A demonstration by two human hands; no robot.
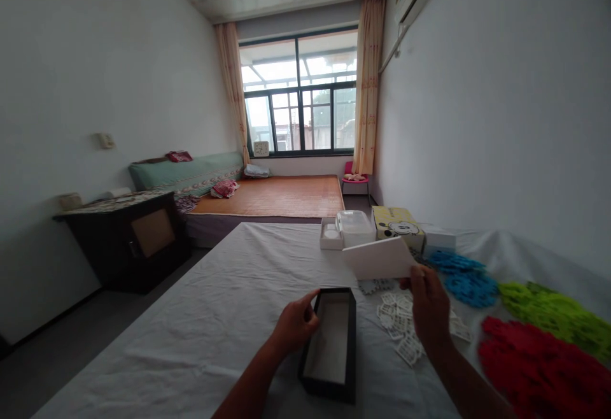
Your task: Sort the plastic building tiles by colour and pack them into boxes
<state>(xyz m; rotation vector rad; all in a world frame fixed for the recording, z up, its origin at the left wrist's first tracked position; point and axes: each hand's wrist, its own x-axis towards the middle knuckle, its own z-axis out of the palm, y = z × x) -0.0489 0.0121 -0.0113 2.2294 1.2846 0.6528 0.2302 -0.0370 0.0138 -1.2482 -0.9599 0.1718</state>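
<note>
A shallow black box (331, 342) with a pale inside lies open on the white-covered table (214, 317). My left hand (296, 325) rests on its left rim near the far corner, thumb and fingers pinched on the edge. My right hand (429, 307) is raised a little to the right and grips a flat white lid (379, 258) by its near edge, holding it tilted above the table. Under that hand lies a heap of small white plastic pieces (405, 326).
Piles of blue (465, 276), green (554, 311) and red (539, 368) plastic pieces line the table's right side. A clear container (354, 227), a small white box (331, 235) and a yellow box (398, 223) stand farther back. A bed (272, 197) and dark cabinet (128, 234) lie beyond.
</note>
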